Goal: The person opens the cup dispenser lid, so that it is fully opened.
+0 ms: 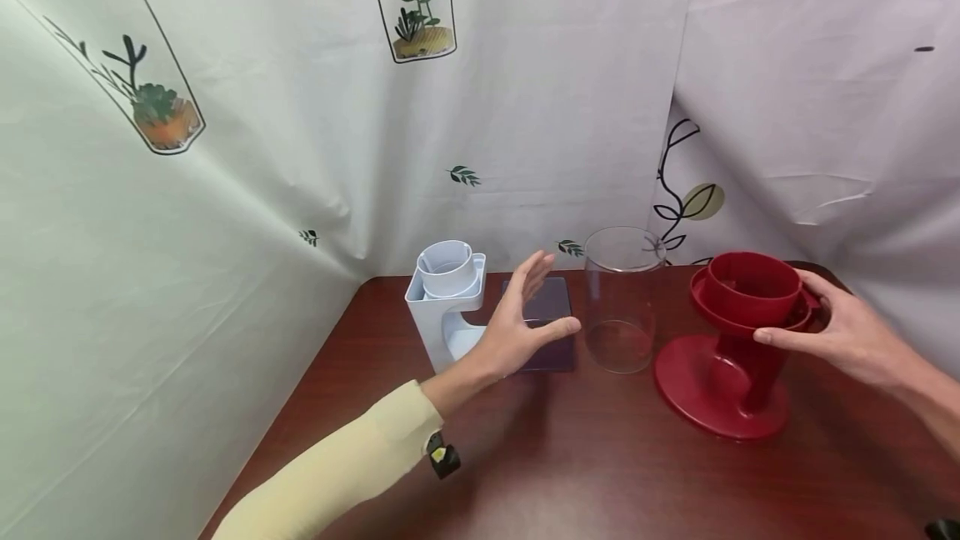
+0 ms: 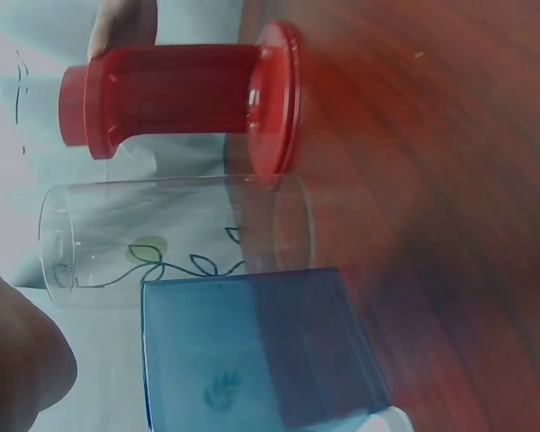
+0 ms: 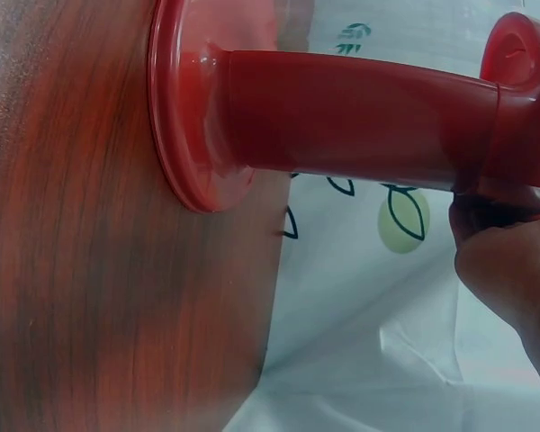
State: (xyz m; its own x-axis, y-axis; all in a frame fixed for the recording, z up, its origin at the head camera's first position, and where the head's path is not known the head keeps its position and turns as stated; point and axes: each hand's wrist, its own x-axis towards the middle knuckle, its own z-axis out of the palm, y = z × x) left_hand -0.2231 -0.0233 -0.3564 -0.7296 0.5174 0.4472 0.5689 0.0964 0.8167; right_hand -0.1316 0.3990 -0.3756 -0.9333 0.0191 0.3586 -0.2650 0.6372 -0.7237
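Note:
My right hand (image 1: pixel 862 336) holds the top of a red stand (image 1: pixel 756 382), thumb in front and fingers behind the rim. The stand has a round flat base, a thick column and a cup-like ring on top; it is upright on the table. My left hand (image 1: pixel 517 323) is raised with fingers straight and thumb spread, holding nothing. Behind it is a blue see-through box (image 1: pixel 551 298), partly hidden by the hand. A clear cylinder (image 1: pixel 621 307) stands between the box and the red stand. Left of the hand is a pale blue-white stand (image 1: pixel 435 323) with a ring on top.
The dark red-brown wooden table (image 1: pixel 600 465) carries all these things. A white cloth (image 1: pixel 540 107) printed with plants hangs behind the table and along its left side.

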